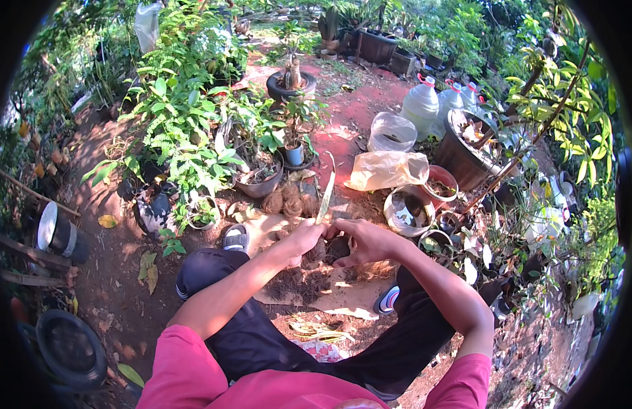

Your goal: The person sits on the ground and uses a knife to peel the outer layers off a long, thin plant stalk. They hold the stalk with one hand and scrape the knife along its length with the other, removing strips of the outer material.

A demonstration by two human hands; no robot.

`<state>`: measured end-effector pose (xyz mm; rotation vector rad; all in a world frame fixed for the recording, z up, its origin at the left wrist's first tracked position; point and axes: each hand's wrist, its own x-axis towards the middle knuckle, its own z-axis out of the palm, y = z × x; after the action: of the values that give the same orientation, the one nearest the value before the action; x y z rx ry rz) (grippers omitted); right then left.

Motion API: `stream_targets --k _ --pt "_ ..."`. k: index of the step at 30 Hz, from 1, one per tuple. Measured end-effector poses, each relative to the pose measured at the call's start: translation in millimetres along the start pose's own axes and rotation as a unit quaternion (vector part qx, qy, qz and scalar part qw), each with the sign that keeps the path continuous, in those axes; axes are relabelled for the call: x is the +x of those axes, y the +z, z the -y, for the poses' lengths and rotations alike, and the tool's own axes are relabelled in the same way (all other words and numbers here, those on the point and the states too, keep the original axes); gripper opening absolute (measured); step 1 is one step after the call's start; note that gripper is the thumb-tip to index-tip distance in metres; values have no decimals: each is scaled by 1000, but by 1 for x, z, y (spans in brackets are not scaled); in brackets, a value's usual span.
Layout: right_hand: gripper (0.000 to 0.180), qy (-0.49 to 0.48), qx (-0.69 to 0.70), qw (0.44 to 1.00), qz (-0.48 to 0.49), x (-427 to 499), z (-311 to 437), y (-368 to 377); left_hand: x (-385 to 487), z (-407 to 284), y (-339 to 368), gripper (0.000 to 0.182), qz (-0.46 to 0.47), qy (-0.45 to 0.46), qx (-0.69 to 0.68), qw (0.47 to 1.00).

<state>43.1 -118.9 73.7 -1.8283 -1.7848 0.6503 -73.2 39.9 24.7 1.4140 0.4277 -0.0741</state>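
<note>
My left hand grips the lower end of a long, narrow, pale green leaf strip. The strip points away from me, and its thin tip curls over. Close against it on the right is my right hand, bent into a C, its fingertips by the base of the strip. A dark round thing shows between its thumb and fingers; whether the hand holds it is unclear. Below both hands, dark soil and brown fibre lie on a tan sheet. Balls of coconut-like fibre sit just beyond.
Potted plants stand ahead to the left. On the right are a pale round tub, a reddish pot, a crumpled plastic bag and large water bottles. Dry leaf strips lie between my legs. A black basin is at lower left.
</note>
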Motion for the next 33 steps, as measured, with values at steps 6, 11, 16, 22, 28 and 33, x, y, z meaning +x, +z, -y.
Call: stream_targets --k 6,11,16,22,28,33 --pt "59 -5 -5 1000 -1 -1 -5 2 1 1 1 23 13 -45 5 999" --pt "56 6 -13 1000 2 -1 -6 3 9 10 0 21 18 11 30 999" --pt "55 16 0 1000 5 -2 -6 3 8 12 4 24 -15 36 31 999" --pt "56 4 1 1000 -1 -3 -6 3 5 6 6 24 -7 30 43 999" --pt "51 19 -16 1000 12 -4 -5 1 7 7 10 22 -8 41 31 999" --pt "52 24 -27 999 9 -6 -8 1 10 9 14 21 -7 62 20 998"
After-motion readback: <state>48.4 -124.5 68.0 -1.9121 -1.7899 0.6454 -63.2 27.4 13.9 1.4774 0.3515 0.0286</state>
